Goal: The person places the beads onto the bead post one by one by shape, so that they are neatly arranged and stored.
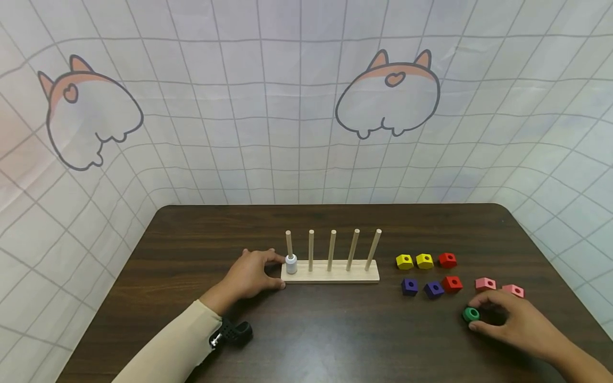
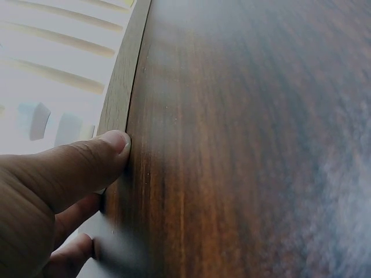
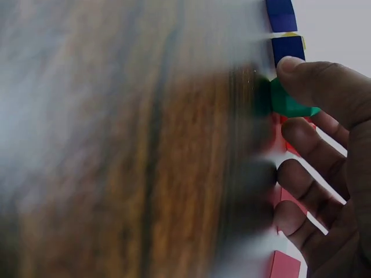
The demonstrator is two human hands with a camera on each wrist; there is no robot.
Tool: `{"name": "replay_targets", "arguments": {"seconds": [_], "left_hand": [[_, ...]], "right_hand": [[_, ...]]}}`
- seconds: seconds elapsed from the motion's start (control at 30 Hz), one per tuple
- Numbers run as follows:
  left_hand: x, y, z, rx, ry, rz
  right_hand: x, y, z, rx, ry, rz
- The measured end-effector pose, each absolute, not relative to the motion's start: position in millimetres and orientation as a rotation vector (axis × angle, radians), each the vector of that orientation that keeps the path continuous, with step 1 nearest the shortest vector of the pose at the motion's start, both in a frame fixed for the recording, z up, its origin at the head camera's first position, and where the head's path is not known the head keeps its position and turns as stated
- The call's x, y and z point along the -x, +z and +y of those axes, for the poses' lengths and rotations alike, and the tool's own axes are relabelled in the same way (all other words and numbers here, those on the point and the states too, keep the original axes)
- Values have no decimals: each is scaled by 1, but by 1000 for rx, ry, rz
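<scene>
A light wooden peg board (image 1: 330, 274) with several upright pegs stands at the middle of the table. White beads (image 1: 291, 264) sit low on its leftmost peg. My left hand (image 1: 251, 274) grips the board's left end, the thumb (image 2: 116, 142) against the front edge and the fingers reaching behind. At the right, my right hand (image 1: 519, 322) pinches a green bead (image 1: 471, 314) between thumb and forefinger, low over the table. The other fingers (image 3: 293, 179) of that hand are spread, near the pink beads (image 1: 486, 284).
Left of the pink beads lie two red beads (image 1: 452, 284), two purple beads (image 1: 433, 289) and two yellow beads (image 1: 424, 260). The dark wooden table (image 1: 335, 330) ends at a white grid-patterned cloth (image 1: 306, 133) behind and at both sides.
</scene>
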State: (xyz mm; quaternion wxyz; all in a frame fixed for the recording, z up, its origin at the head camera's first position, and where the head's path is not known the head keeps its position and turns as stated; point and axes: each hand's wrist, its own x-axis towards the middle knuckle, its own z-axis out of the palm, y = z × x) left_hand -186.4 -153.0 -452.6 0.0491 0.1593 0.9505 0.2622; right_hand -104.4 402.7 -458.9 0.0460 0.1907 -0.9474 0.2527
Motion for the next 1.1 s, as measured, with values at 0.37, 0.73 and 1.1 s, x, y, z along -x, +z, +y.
{"name": "replay_targets", "arguments": {"seconds": [0.37,0.73,1.1], "left_hand": [[185,-451,-152,-477,808,2887],[187,-451,-153,-467,806,2888],[186,-452,-153,-465,806,2888]], "right_hand": [[112,-452,389,-470,740,-2917],[130,-432,364,-529,861,-2760],[143,-413,329,-575,928,-2749]]}}
